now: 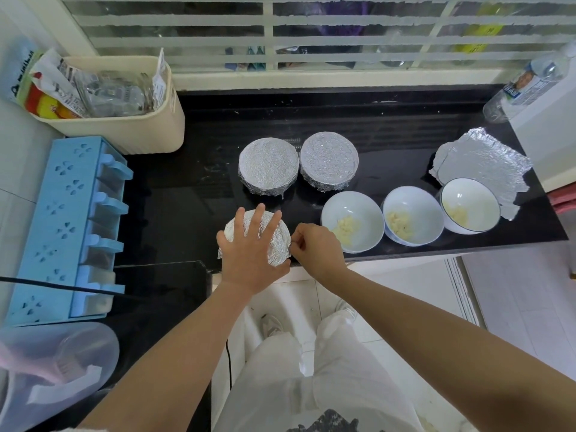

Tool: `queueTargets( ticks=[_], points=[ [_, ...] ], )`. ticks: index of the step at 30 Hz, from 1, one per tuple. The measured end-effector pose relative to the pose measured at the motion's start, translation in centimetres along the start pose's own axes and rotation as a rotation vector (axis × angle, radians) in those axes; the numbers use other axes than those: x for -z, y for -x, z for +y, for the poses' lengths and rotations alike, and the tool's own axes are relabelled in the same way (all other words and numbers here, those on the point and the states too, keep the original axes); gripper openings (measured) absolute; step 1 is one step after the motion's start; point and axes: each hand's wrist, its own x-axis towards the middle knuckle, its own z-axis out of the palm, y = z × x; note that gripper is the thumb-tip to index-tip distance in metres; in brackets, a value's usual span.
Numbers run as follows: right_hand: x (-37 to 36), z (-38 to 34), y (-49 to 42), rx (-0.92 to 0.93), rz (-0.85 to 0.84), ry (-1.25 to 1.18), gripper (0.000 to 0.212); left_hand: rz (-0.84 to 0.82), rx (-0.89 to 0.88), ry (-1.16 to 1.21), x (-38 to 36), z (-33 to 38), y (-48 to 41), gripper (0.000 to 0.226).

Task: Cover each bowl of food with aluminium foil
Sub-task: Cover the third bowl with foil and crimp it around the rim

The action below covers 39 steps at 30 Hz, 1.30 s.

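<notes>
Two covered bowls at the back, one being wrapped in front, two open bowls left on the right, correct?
No: the head view shows three open bowls on the right, not two. The covered bowls at the back and the bowl being wrapped are correct.

The left covered bowl (pixel 268 165) and right covered bowl (pixel 328 160) stand side by side, far middle. A third wrapped bowl (pixel 279 242) sits nearer (foil crinkled). Three uncovered white bowls (pixel 352 207) of pale food line the near right, the rightmost overlapping a loose foil sheet (pixel 486 157).
</notes>
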Motion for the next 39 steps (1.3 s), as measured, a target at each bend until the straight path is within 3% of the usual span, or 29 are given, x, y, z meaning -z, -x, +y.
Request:
queueTargets(
  ticks=[10, 18, 24, 29, 31, 35, 39],
  points=[
    [-1.9, 0.3, 2.2, -0.061, 0.064, -0.347, 0.017, 0.005, 0.004, -0.004, -0.4, -0.1, 0.0, 0.089],
    [-2.7, -0.5, 2.0, -0.351, 0.061, -0.768, 0.021, 0.009, 0.053, 0.053, -0.6, 0.2, -0.2, 0.093],
    [-2.3, -0.5, -0.4, -0.336, -0.002, -0.710, 0.033, -0.049, 0.226, 0.200, 0.3, 1.0, -0.3, 0.109],
    [-0.4, -1.0, -2.3, -0.218, -0.079, -0.538, 0.027, -0.033, 0.358, 0.184, 0.7, 1.3, 0.4, 0.117],
    [-0.1, -1.0, -2.8, -0.164, -0.114, -0.480, 0.026, -0.004, 0.305, 0.163, 0.6, 0.9, 0.4, 0.117],
    [-0.2, -0.7, -3.3, -0.133, -0.123, -0.435, 0.025, -0.004, 0.020, 0.082, 0.0, 0.0, -0.4, 0.106],
    [-0.2, -0.5, -3.3, -0.150, -0.132, -0.488, 0.022, -0.032, -0.004, 0.020, -0.6, -0.1, -0.9, 0.091]
  ],
)
